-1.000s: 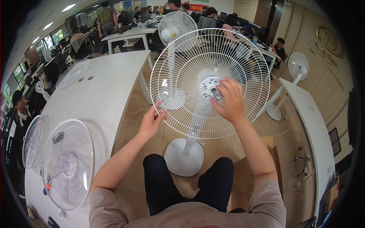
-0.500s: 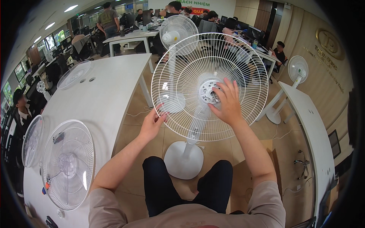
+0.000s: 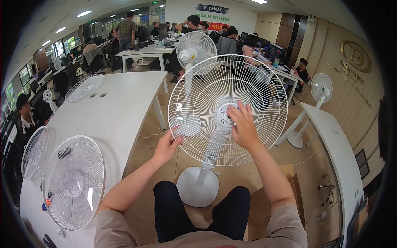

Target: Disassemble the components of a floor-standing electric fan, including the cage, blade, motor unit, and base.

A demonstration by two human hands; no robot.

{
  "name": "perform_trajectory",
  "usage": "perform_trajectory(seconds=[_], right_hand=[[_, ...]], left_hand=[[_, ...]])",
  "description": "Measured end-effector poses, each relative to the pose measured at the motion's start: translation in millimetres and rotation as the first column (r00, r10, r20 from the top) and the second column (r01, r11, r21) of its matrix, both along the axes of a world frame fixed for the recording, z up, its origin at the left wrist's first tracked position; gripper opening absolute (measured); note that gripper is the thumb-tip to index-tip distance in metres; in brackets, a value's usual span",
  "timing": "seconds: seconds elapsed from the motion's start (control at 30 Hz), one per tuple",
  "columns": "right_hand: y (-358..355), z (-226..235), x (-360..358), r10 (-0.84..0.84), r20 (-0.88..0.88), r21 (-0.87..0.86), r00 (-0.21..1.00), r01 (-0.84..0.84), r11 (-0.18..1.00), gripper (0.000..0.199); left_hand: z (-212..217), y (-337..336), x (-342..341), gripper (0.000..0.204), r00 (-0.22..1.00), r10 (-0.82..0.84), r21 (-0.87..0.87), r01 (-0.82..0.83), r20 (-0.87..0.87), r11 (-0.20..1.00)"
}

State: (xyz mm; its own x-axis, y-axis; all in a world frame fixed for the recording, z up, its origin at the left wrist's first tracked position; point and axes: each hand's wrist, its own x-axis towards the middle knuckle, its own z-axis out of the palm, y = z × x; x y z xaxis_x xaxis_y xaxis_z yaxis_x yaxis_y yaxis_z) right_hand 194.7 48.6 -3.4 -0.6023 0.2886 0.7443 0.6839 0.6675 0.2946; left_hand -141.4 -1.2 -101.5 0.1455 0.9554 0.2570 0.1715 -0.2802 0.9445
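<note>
A white round fan grille (image 3: 198, 136) stands upright before me on a stand fan whose white column (image 3: 212, 151) rises from a rounded base (image 3: 197, 188). My left hand (image 3: 167, 145) pinches the grille's left lower rim between thumb and fingers. At the grille's middle is a white hub plate (image 3: 223, 115) with holes. Over its right side, my right hand (image 3: 245, 126) curls with thumb and fingers at the centre; whatever small part lies between them is hidden. No blades show on this fan.
On the white table (image 3: 120, 107) at left lie clear fan blades inside a wire grille (image 3: 72, 206), with another grille (image 3: 84, 87) farther back. Another stand fan (image 3: 188, 56) stands behind mine. A cardboard box (image 3: 291, 186) sits by my right knee; a second table (image 3: 331, 136) is at right.
The view has tilted up, so the scene sits lower. My right hand has turned a little at the hub, its fingers closer together. My left hand stays on the rim.
</note>
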Motion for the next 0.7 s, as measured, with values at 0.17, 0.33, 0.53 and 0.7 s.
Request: perform_trajectory(seconds=[0.17, 0.33, 0.53, 0.7], right_hand=[[3.7, -3.7, -4.1, -0.083, -0.241, 0.025, 0.967, 0.091, 0.996, 0.067], [3.2, 1.3, -0.7, -0.077, -0.132, 0.015, 0.988, 0.080, 0.997, 0.060], [9.3, 0.5, 31.1, -0.132, -0.397, 0.126, 0.908, 0.196, 0.972, 0.043], [-6.0, -13.6, 7.2, -0.005, -0.398, 0.089, 0.917, 0.044, 0.995, 0.040]], left_hand=[[-6.1, 3.8, 0.9, 0.055, 0.995, -0.011, 0.037, 0.008, 0.104, 0.999], [-2.1, 4.2, 0.2, 0.055, 0.997, 0.017, 0.019, -0.018, 0.071, 1.000], [-1.6, 3.7, 5.5, 0.056, 0.991, 0.014, 0.019, -0.017, 0.130, 1.000], [-0.7, 1.7, 2.1, 0.056, 0.993, -0.016, 0.030, 0.012, 0.118, 0.999]])
